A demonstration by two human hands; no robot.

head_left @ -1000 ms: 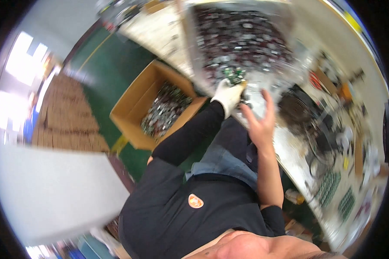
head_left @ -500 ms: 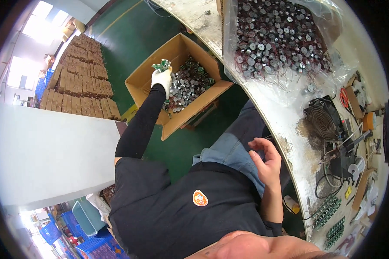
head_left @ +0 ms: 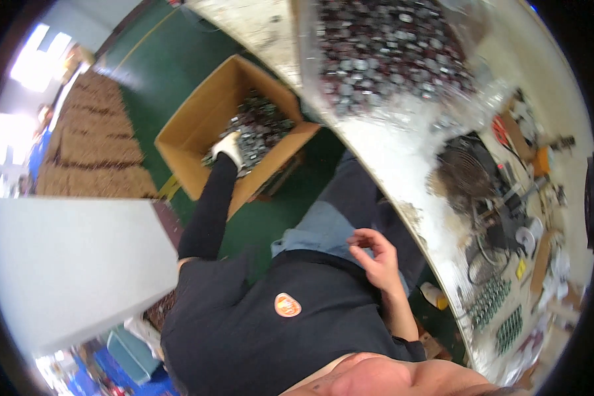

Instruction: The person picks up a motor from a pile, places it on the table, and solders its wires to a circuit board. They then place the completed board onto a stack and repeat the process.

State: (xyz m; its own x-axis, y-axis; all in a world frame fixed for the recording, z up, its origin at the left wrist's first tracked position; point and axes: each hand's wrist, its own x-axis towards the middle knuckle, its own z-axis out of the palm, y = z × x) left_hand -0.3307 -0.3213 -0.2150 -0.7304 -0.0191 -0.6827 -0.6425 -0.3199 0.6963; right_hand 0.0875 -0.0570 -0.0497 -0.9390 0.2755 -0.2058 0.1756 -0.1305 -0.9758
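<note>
My left hand (head_left: 228, 149), in a white glove below a black sleeve, reaches down into an open cardboard box (head_left: 188, 125). It touches or hangs just over the heap of small round silver parts (head_left: 257, 135) with green bits inside. Motion blurs its fingers, so I cannot make out whether it holds anything. My bare right hand (head_left: 377, 259) hovers before my lap beside the table edge. Its fingers are loosely bent, the thumb apart from them, with nothing visible in between.
A white worktable (head_left: 402, 171) curves along the right. On it are a plastic-lined pile of silver parts with wires (head_left: 383, 53), a black fan (head_left: 467, 165) and rows of green circuit boards (head_left: 490, 302). Stacked brown cartons (head_left: 96, 142) and a white panel (head_left: 72, 251) stand left.
My left hand has gone down into the box; the bunch of green-board parts it held up is no longer visible. The whole view has shifted, and my right hand keeps its pose.
</note>
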